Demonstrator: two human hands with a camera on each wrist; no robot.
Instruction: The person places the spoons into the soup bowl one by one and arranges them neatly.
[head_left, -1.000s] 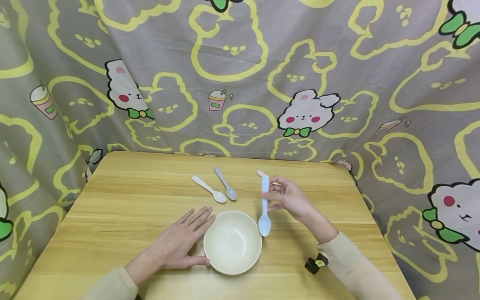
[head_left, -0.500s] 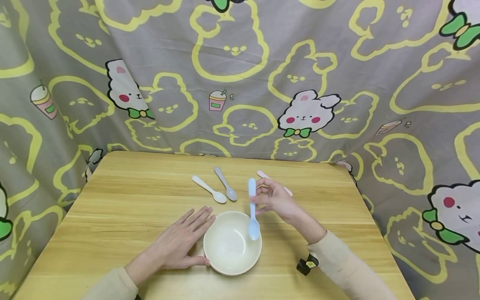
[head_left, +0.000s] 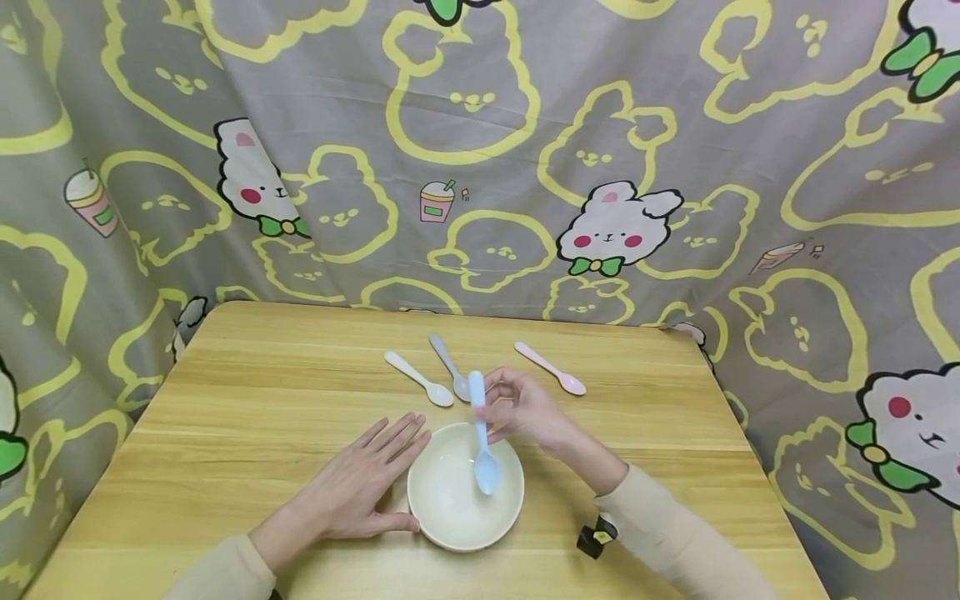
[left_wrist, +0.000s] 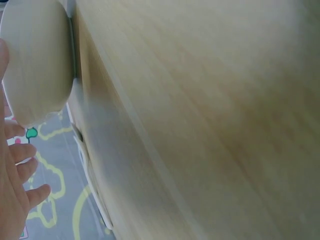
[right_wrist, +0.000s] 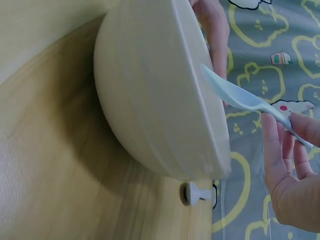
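Observation:
My right hand point(head_left: 525, 412) pinches a light blue spoon point(head_left: 480, 425) by its handle, with the spoon's bowl end over the cream bowl point(head_left: 450, 500). In the right wrist view the blue spoon point(right_wrist: 235, 93) overlaps the bowl's rim, its tip pointing toward the bowl point(right_wrist: 155, 95). My left hand point(head_left: 360, 483) lies at the bowl's left side with its fingers straight and spread, thumb right at the rim. The left wrist view shows these fingers point(left_wrist: 22, 172) beside the bowl's outer wall point(left_wrist: 37, 60).
Behind the bowl lie a white spoon point(head_left: 420, 379) and a grey spoon point(head_left: 447, 362), partly overlapped by the blue one. A pink spoon point(head_left: 551, 368) rests farther right. The wooden table point(head_left: 225, 400) ends at a patterned curtain point(head_left: 337, 83).
My right hand has carried the blue spoon leftward, from beside the bowl's right rim to over its inside. The pink spoon is now fully uncovered. The left hand has stayed put.

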